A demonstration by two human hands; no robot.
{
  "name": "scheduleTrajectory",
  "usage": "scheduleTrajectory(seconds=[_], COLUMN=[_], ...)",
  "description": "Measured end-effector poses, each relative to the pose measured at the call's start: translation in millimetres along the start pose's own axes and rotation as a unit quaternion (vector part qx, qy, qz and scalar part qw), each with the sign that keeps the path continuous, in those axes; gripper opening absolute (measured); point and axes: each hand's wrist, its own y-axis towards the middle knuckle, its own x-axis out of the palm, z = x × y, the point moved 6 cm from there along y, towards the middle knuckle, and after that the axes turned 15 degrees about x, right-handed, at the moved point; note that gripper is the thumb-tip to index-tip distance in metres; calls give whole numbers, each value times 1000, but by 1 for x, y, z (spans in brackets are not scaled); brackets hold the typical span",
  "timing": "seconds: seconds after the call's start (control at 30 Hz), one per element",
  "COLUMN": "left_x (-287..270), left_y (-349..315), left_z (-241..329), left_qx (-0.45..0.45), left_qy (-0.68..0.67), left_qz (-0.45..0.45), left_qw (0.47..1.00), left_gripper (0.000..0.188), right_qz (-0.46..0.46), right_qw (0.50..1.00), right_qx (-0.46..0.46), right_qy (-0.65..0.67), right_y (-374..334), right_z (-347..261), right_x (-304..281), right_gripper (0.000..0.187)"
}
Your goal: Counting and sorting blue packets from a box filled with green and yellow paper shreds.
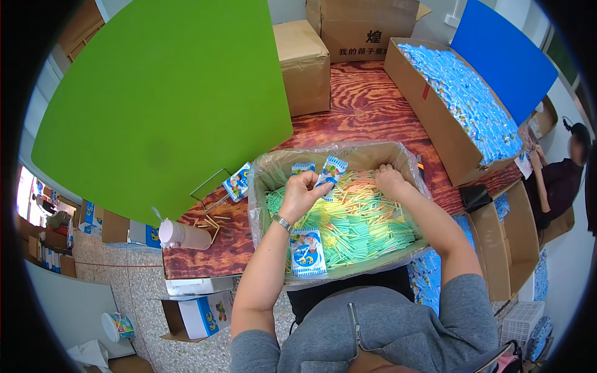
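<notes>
My left hand (303, 196), a watch on its wrist, pinches a small blue-and-white packet (334, 166) above a cardboard box (258, 227) lined with clear plastic. Loose thin sticks (354, 227) in green, yellow and orange fill this box. Toward its far right corner my right hand (390, 180) reaches down among the orange sticks with fingers curled together; whatever they grip is hidden. Another small packet (303, 168) lies by the box's far wall. A larger blue-and-white packet (308, 252) rests on the sticks at the near left.
Left of the box are a pink bottle (185, 235), a wire stand (211, 193) with a packet, and a big green board (168, 99). A long carton of blue packets (460, 93) stands far right beneath a blue board (504, 56). Another person (556, 180) sits at the right.
</notes>
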Motion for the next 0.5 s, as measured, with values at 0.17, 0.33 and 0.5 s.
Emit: scheduleTrajectory(seconds=[0.17,0.33,0.5], left_x=[1,2,-3], left_y=[0,0,-1], left_z=[2,-2,-9], left_qx=[11,9,9], left_qy=[9,11,6], left_qz=[-6,-8,4], left_qw=[1000,1000,1000], left_gripper=[22,22,21], right_qz=[-8,37,-94], right_qw=[999,997,989], right_qx=[-21,-67,-7], right_qy=[-23,-21,110], right_y=[-5,-9,-11], right_z=[-6,-3,2], right_x=[-1,-7,-34], right_gripper=[29,23,18])
